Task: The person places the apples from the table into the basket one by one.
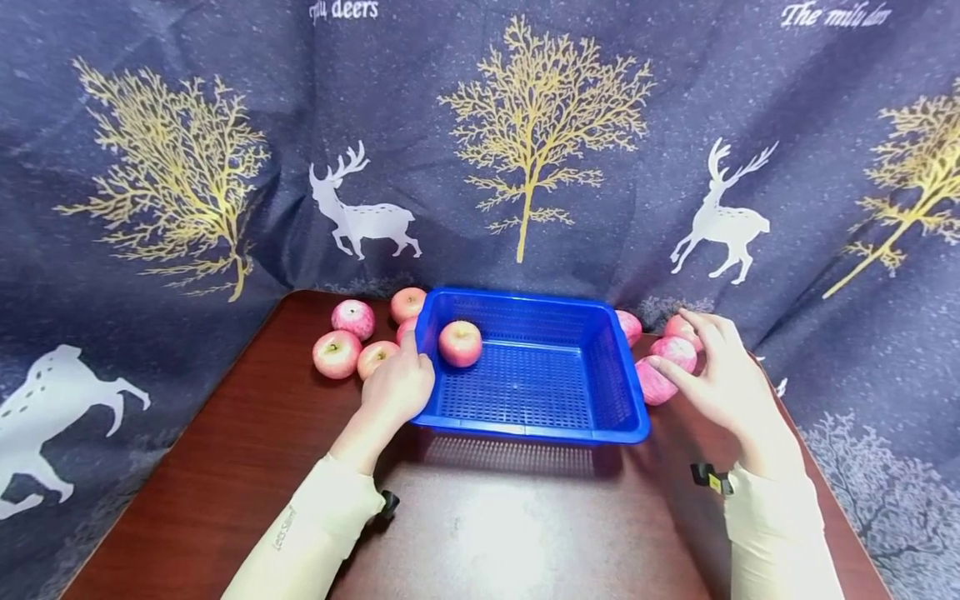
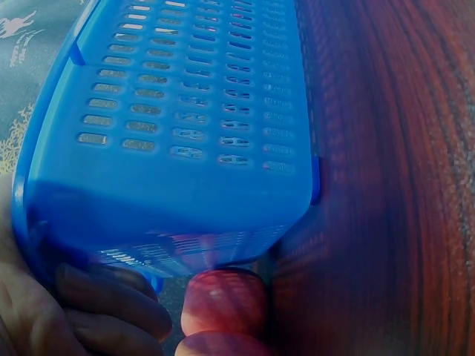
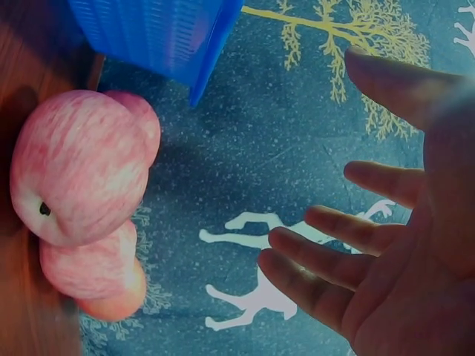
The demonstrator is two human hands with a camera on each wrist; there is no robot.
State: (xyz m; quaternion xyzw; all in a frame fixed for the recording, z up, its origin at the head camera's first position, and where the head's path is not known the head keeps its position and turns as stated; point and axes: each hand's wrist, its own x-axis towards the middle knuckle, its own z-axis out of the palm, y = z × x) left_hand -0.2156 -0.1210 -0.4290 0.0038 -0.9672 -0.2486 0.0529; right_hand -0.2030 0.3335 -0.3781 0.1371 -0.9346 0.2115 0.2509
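Note:
A blue plastic basket [image 1: 517, 432] with slotted walls stands on the table, and one apple [image 1: 461, 344] lies inside it at the left. My left hand [image 1: 397, 385] grips the basket's left rim; in the left wrist view its fingers [image 2: 111, 300] curl below the rim. My right hand [image 1: 723, 379] hovers by the apples [image 1: 673, 356] to the right of the basket, thumb and fingers spread. The right wrist view shows a gap between that hand and the nearest apple [image 3: 85, 167], with nothing in the palm.
Several more apples [image 1: 337, 354] sit left of the basket, some partly hidden by my left hand and the rim. A dark patterned cloth [image 1: 480, 150] with trees and deer hangs behind the brown table [image 1: 210, 467].

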